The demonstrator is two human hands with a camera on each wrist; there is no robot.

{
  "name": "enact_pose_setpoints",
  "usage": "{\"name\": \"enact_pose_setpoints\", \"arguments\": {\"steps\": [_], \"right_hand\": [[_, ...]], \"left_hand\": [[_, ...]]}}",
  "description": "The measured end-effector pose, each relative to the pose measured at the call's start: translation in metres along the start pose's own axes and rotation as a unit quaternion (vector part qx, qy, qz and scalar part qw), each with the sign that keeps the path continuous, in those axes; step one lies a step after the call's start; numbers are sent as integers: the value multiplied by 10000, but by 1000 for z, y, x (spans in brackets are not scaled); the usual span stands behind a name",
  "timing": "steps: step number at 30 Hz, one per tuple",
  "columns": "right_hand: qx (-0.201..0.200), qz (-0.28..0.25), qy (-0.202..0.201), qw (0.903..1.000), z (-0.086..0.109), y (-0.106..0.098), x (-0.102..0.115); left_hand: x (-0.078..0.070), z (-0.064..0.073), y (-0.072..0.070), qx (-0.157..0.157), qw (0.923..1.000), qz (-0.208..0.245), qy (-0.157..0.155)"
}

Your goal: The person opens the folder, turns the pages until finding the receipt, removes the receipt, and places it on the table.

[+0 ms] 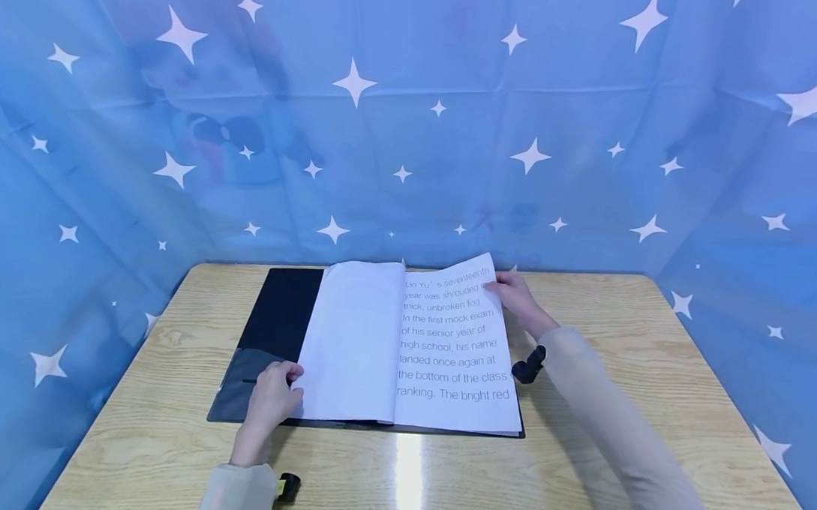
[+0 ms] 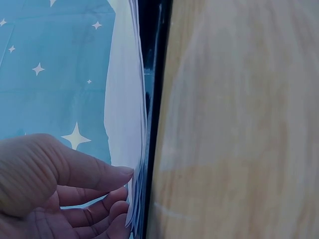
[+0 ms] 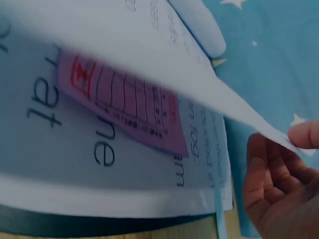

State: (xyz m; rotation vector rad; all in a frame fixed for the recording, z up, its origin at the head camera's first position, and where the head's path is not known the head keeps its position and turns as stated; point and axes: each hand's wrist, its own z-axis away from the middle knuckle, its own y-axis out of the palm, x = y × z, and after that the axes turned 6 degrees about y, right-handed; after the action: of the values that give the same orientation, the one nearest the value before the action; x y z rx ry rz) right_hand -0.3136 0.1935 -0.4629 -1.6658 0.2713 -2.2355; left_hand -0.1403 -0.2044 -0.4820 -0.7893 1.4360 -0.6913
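A black folder [image 1: 285, 308] lies spread on the table with bound white sheets in it. Its left page [image 1: 357, 339] is blank; the right page [image 1: 452, 351] carries large printed English text. My right hand [image 1: 518, 300] pinches the upper outer corner of that page between thumb and fingers and lifts it. Under the raised page, the right wrist view reveals a pink slip [image 3: 124, 104] with red print and ruled lines, lying on another text page. At the left page's outer edge is my left hand [image 1: 274, 395], its thumb and fingertips touching the sheet edges [image 2: 142, 149], loosely bent.
The folder rests on a light wood table [image 1: 591, 444]. A blue curtain [image 1: 445, 134] with white stars hangs behind and at both sides. From the pages' edge a pale blue ribbon [image 3: 220, 214] hangs down. Dark wrist devices [image 1: 529, 365] sit at both cuffs.
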Motion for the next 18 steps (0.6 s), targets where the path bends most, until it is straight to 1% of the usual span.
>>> {"name": "enact_pose_setpoints", "arguments": {"steps": [3, 6, 10, 13, 17, 18], "right_hand": [[117, -44, -78, 9999, 4, 3, 3], [151, -78, -108, 9998, 9, 5, 6], [205, -168, -57, 9996, 18, 7, 12], [348, -277, -61, 9990, 26, 7, 18], [455, -285, -175, 9984, 31, 7, 21], [460, -278, -209, 9983, 30, 6, 18]], "left_hand": [[-1, 0, 0, -5, 10000, 0, -2], [0, 0, 1, -13, 10000, -6, 19], [1, 0, 2, -26, 10000, 17, 41], [2, 0, 2, -27, 10000, 32, 34], [2, 0, 1, -12, 10000, 48, 29], [2, 0, 1, -11, 10000, 52, 36]]}}
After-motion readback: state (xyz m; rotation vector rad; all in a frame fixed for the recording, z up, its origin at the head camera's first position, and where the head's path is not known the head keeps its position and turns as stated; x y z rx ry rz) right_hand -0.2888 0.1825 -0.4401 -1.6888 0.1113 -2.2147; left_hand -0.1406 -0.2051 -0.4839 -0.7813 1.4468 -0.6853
